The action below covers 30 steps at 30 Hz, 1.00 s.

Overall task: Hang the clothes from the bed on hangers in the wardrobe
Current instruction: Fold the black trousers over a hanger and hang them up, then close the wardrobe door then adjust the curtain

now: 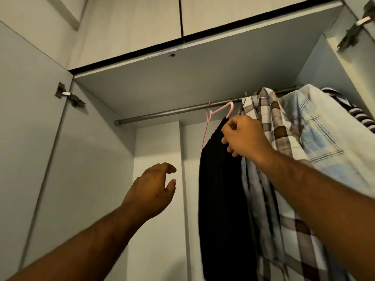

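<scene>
Inside the open wardrobe a metal rail (pixel 162 114) runs from left to upper right. A black garment (pixel 219 189) hangs on a pink hanger (pixel 227 107), whose hook sits just below the rail. My right hand (pixel 243 136) grips the hanger's neck at the top of the black garment. My left hand (pixel 156 189) hovers lower left of the garment, fingers loosely curled, holding nothing. An empty pink hanger (pixel 206 126) hangs from the rail just left of the black garment.
On the rail to the right hang a brown-and-white checked shirt (pixel 269 126), a pale blue checked shirt (pixel 316 126) and a striped garment (pixel 359 116). The wardrobe's left door (pixel 30 118) stands open. A shelf panel (pixel 182 82) sits close above the rail.
</scene>
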Each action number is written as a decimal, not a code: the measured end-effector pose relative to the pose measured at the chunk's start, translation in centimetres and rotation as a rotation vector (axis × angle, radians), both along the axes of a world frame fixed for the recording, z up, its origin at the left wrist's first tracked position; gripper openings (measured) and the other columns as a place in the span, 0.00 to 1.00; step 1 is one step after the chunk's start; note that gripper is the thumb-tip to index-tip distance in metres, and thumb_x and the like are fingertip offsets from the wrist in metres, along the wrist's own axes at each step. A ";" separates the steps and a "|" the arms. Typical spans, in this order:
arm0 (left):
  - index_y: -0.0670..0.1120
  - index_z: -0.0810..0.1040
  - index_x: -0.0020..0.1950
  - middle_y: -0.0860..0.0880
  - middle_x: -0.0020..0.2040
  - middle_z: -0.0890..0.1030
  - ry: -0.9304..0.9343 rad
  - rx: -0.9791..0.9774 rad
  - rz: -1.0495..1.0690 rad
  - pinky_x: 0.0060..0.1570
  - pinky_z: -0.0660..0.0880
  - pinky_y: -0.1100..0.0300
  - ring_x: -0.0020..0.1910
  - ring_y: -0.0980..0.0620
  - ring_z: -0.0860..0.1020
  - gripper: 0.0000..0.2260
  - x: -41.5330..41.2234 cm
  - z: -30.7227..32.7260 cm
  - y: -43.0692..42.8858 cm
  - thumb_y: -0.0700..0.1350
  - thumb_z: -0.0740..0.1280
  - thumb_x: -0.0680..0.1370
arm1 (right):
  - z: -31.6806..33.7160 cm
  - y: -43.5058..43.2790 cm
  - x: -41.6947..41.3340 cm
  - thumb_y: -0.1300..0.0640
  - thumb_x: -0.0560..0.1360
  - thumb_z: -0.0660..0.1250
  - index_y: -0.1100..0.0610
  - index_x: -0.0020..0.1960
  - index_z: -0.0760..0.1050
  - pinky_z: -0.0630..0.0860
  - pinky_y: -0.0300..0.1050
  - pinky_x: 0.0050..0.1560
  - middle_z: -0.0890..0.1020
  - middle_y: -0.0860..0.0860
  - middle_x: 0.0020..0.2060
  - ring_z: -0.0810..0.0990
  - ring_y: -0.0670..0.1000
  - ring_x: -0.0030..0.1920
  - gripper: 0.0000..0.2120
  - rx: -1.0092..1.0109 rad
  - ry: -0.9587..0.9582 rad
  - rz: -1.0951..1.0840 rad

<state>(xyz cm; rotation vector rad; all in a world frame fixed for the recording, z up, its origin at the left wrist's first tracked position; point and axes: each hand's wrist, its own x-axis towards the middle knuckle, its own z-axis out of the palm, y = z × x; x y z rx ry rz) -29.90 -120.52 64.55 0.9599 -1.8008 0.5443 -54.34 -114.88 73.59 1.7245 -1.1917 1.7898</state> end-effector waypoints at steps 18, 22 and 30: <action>0.50 0.77 0.64 0.52 0.61 0.79 -0.137 -0.079 0.413 0.61 0.71 0.52 0.62 0.52 0.76 0.14 29.8 -21.2 29.5 0.43 0.64 0.79 | -31.7 17.0 28.7 0.58 0.80 0.67 0.50 0.48 0.81 0.80 0.44 0.37 0.84 0.40 0.39 0.83 0.46 0.40 0.06 0.268 0.104 0.616; 0.48 0.78 0.63 0.51 0.65 0.77 0.053 -0.247 0.598 0.62 0.69 0.49 0.65 0.48 0.74 0.16 34.7 -21.9 33.7 0.40 0.66 0.76 | -33.3 18.9 33.2 0.58 0.80 0.67 0.49 0.47 0.81 0.79 0.35 0.39 0.84 0.40 0.38 0.83 0.45 0.43 0.06 0.332 0.192 0.749; 0.45 0.57 0.81 0.42 0.79 0.62 0.407 -0.032 0.939 0.77 0.53 0.51 0.78 0.42 0.60 0.32 42.7 -24.6 36.3 0.54 0.64 0.81 | -35.2 20.7 39.7 0.56 0.79 0.67 0.47 0.47 0.81 0.79 0.41 0.42 0.84 0.44 0.38 0.82 0.46 0.41 0.06 0.477 0.350 0.899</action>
